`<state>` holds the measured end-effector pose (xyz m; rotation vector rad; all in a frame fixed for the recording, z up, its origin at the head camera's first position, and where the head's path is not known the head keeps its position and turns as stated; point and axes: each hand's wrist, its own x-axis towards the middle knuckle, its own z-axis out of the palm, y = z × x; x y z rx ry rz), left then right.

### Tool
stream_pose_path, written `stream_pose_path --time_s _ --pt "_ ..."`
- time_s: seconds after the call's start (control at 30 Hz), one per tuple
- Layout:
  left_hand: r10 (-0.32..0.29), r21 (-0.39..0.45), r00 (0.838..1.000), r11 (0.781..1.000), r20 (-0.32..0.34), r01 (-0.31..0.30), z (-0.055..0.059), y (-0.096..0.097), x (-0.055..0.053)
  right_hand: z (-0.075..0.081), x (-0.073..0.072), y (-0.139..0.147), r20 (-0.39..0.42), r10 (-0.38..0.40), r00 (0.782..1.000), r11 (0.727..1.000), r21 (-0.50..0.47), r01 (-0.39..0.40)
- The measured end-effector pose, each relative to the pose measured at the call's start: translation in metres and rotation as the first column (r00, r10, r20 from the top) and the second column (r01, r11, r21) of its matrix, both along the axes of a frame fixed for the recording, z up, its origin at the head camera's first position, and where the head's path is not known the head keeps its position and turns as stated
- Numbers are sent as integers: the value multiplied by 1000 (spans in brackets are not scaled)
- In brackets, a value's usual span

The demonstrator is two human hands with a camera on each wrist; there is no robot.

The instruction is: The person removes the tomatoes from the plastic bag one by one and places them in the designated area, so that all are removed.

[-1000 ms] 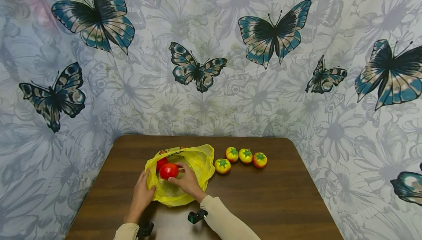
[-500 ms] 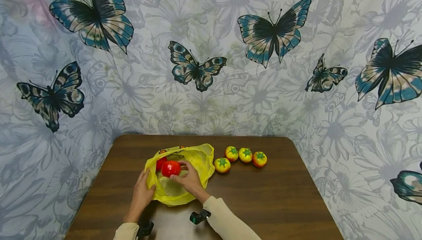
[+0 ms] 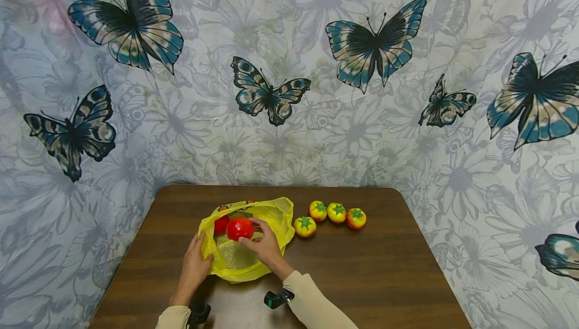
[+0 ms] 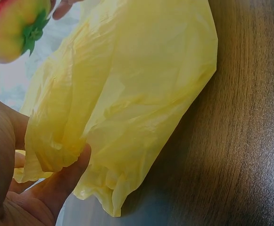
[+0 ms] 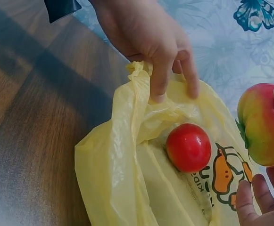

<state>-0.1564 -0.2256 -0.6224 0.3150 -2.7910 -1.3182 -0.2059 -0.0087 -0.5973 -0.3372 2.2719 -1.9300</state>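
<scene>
A yellow plastic bag [image 3: 281,218] lies on the table with its mouth spread wide. My left hand [image 3: 194,262] grips the left edge of that mouth, the thin film bunched between thumb and fingers [image 4: 68,181]. Over the opening, my right hand [image 3: 268,248] holds a tomato [image 3: 239,229] between thumb and fingertips. Seen from the wrists, this tomato is red shading to yellow-green, with a green leafy top [image 4: 33,34]. Deeper in the bag rests another red tomato [image 5: 188,148], near a printed orange cartoon figure [image 5: 224,174].
Right of the bag stand several yellow-red tomatoes [image 3: 336,213] with green star-shaped tops; the nearest tomato [image 3: 305,226] is close beside the bag. The brown wooden table [image 3: 371,279] ends at a wall covering [image 3: 289,158] printed with butterflies and flowers.
My right hand has moved a little to the right and slightly away from me over the bag, carrying the tomato. My left hand stays on the bag's edge.
</scene>
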Motion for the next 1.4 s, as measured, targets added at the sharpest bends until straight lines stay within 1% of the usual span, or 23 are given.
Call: stream_pose_path --time_s 0.17,0.27,0.47,0.57,0.73,0.97,1.07,1.2,1.3,1.4 --pt "6 -15 999 1000 -32 -6 0 1 1 2 0 4 36 -20 999 999 -36 21" --pt "11 -16 999 1000 -38 -11 0 1 0 9 2 7 53 -23 998 998 -57 26" --pt "5 1 1000 1000 3 -5 1 1 0 35 12 17 65 -13 998 996 -83 18" --pt "1 4 1000 1000 15 -1 1 0 0 40 15 19 69 -14 997 995 -94 21" --pt "1 3 1000 1000 12 -1 0 0 0 38 17 22 68 -17 998 994 -104 24" --pt "0 -5 1000 1000 -14 0 1 1 0 36 19 25 58 -12 998 994 -109 18" --pt "-1 -1 1000 1000 -9 1 0 1 0 22 14 24 57 -28 998 994 -108 34" --pt "-2 9 1000 1000 11 2 0 0 0 17 13 27 46 -27 999 992 -122 32" --pt "-3 8 1000 1000 12 3 0 0 0 33 19 32 44 -12 999 991 -133 18" --pt "-2 2 1000 1000 1 2 0 1 -1 39 22 35 48 -7 999 991 -132 14"
